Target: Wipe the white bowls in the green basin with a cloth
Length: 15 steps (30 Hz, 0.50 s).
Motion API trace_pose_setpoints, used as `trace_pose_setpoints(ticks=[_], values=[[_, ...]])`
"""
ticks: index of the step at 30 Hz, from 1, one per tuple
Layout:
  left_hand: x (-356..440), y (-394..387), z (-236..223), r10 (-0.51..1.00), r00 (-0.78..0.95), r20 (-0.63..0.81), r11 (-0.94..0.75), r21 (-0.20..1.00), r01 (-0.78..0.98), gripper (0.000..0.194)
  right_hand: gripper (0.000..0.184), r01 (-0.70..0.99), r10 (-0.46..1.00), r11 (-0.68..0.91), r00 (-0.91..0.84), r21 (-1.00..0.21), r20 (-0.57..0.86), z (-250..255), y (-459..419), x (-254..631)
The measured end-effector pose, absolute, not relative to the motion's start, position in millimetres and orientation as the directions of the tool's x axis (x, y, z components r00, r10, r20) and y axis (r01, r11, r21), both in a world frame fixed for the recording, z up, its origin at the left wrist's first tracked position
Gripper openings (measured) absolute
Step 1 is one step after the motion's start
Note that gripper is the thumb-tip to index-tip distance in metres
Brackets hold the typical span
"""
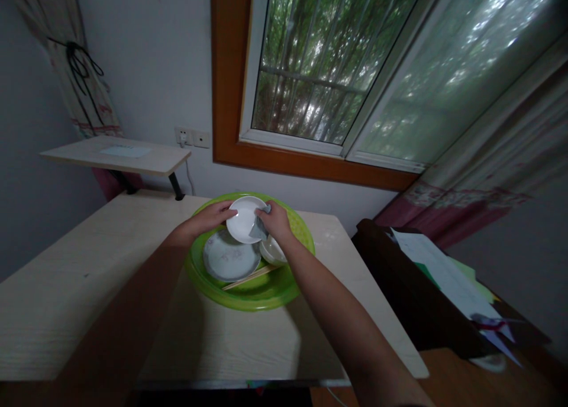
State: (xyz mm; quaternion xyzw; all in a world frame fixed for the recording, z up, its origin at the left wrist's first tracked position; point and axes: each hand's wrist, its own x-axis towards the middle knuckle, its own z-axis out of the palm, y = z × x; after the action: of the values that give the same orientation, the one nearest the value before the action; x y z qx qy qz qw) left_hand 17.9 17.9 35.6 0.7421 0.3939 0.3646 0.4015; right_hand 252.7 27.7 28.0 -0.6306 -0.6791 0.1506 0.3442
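My left hand [213, 214] grips the left edge of a small white dish [242, 217], thumb on its inner face. The dish is held tilted above a green basin [248, 305]. My right hand [276, 219] is closed on a grey cloth [258, 229], which lies against the dish's right side. Inside the basin rests a larger patterned plate [231, 256], left of a white bowl [273, 252] partly hidden behind my right hand and wrist. A pair of chopsticks [251, 277] lies at a slant in front of them.
The basin stands on a pale wooden table [110, 265]. At the back left is a raised shelf [119, 152] with a paper on it. A dark brown piece of furniture [390, 277] with papers [437, 271] stands to the right. Behind are a window [328, 70] and curtains.
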Motion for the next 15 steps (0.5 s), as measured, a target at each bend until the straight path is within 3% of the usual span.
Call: trace_pose_setpoints(ticks=[6,9,15], values=[[12.2,12.8,33.3,0.872,0.462,0.163,-0.334,0.887,0.318,0.043,0.022,0.766,0.959,0.260,-0.134,-0.588,0.251,28.2,21.7,249.5],[9.8,9.8,30.6,0.917,0.368,0.154,-0.290,0.890,0.352,0.033,0.023,0.766,0.946,0.319,-0.216,-0.559,0.243,27.5,20.1,248.5],[18.2,9.3,36.1,0.936,0.318,0.148,-0.255,0.911,0.325,0.034,0.021,0.755,0.949,0.301,-0.177,-0.582,0.262,28.4,22.6,248.9]])
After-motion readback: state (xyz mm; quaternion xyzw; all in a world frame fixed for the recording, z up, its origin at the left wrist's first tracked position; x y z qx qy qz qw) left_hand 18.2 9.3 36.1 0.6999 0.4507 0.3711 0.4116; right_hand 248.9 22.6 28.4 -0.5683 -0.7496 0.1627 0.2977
